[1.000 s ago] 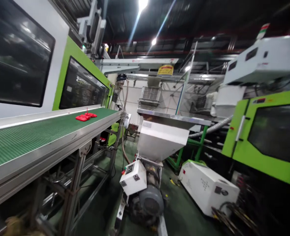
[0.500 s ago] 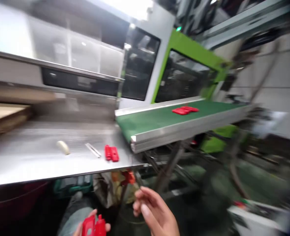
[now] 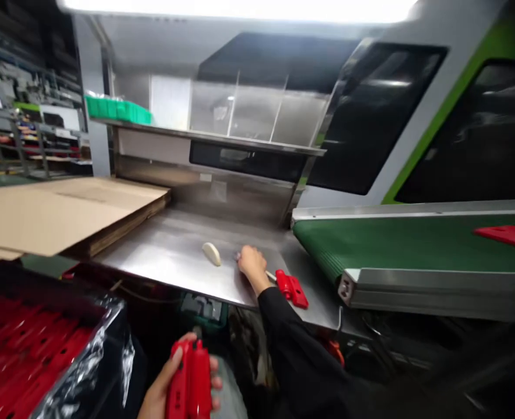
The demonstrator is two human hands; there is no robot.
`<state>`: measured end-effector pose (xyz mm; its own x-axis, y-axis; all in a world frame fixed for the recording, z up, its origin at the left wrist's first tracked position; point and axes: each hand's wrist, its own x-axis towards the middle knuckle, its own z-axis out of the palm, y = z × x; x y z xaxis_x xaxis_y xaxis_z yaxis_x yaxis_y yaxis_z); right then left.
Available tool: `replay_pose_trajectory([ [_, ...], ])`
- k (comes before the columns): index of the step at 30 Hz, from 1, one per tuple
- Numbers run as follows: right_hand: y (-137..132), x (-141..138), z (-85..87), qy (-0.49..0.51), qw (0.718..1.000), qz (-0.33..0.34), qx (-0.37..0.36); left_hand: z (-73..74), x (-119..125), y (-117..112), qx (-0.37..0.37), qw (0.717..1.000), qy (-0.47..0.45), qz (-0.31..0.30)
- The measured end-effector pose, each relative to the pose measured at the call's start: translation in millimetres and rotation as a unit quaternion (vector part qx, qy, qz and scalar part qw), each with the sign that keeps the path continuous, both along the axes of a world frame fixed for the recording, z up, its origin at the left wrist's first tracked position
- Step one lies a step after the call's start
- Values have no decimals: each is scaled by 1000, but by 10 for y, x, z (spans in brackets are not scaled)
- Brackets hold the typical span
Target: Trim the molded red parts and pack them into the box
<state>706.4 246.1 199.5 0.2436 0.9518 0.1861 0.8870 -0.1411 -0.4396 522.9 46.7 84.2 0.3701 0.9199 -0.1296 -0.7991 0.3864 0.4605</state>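
Observation:
Two red plastic parts [image 3: 188, 378] lie side by side in my left hand [image 3: 159, 390], fingers wrapped round them, low in front of me. My right hand [image 3: 252, 265] is down on the steel table [image 3: 174, 244] with its fingers closed round a thin pale stick-like tool [image 3: 271, 276]. Most of that tool is covered by the hand; one end shows toward the red pieces. Just right of this hand, more red plastic parts [image 3: 292, 288] rest near the table edge. Left of it lies a curved cream-coloured piece [image 3: 212, 254].
A green conveyor belt [image 3: 397, 244] on the right carries red parts [image 3: 510, 235]. Flat cardboard [image 3: 74, 203] is stacked at left. Below it, a box lined with dark plastic [image 3: 109, 343] holds many red parts [image 3: 30, 349]. A green bin [image 3: 117, 109] stands on the shelf.
My view has turned left, bringing the cardboard and the lined box into sight. My right hand has moved from below the table edge onto the table and closed over the thin tool.

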Motion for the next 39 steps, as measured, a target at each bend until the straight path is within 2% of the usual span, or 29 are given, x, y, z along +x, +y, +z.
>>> replay_pose_trajectory([
  [3, -395, -14, -128, 11, 997, 68, 43, 153, 14, -6, -66, 996, 24, 58],
  [7, -1342, -18, -393, 81, 974, 198, 78, 227, 10, 51, -137, 987, -23, 76],
  [10, -2012, -20, -599, 118, 947, 283, 93, 209, 23, 87, -185, 976, -99, 55],
  [13, -2344, -31, -695, 93, 922, 351, 133, 200, 84, 92, -232, 960, -155, 4],
  [16, -2409, -31, -674, 38, 914, 357, 187, 263, 190, 53, -251, 950, -177, -57],
  [21, -2460, -4, -590, 3, 906, 339, 254, 490, 369, -75, -261, 958, -119, -29],
  [24, -2555, 6, -591, -19, 911, 326, 254, 565, 411, -145, -244, 959, -131, -61],
  [28, -2663, 13, -595, -32, 927, 282, 244, 575, 378, -208, -192, 959, -174, -114],
  [30, -2686, 30, -577, -50, 924, 299, 234, 575, 353, -229, -183, 957, -180, -134],
  [34, -2697, 49, -512, -88, 910, 329, 237, 578, 319, -263, -168, 963, -171, -124],
  [39, -2723, -33, -429, -91, 910, 288, 285, 603, 285, -286, -171, 965, -154, -123],
])
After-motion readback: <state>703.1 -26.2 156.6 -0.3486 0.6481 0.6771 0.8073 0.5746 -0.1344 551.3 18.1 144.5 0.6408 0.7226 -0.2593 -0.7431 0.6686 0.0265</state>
